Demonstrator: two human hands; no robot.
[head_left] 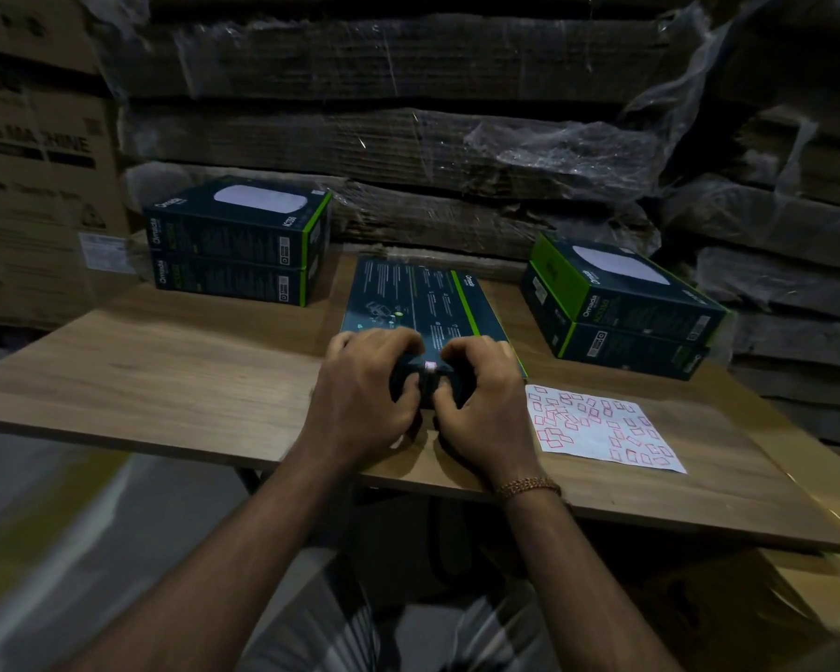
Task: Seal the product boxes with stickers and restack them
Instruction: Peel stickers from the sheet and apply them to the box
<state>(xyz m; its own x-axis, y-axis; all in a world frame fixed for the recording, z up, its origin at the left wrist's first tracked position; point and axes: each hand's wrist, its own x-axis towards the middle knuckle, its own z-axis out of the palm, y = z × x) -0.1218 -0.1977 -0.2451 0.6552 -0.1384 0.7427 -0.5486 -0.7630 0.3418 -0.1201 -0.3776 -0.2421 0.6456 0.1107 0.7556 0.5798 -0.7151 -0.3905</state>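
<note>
Both hands, left (pixel 360 390) and right (pixel 481 395), curl around the near end of a dark box (pixel 423 303) lying flat on a wooden table (pixel 166 371), a small sticker (pixel 429 366) between them. Two-box stacks (pixel 236 240) (pixel 621 308) flank it beside a sticker sheet (pixel 597 426), with plastic-wrapped cardboard (pixel 408 138) piled behind.

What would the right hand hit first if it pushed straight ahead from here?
The right hand is already on the near end of the middle box, so it would just push that box toward the wrapped cardboard behind. Depth there is unclear.
</note>
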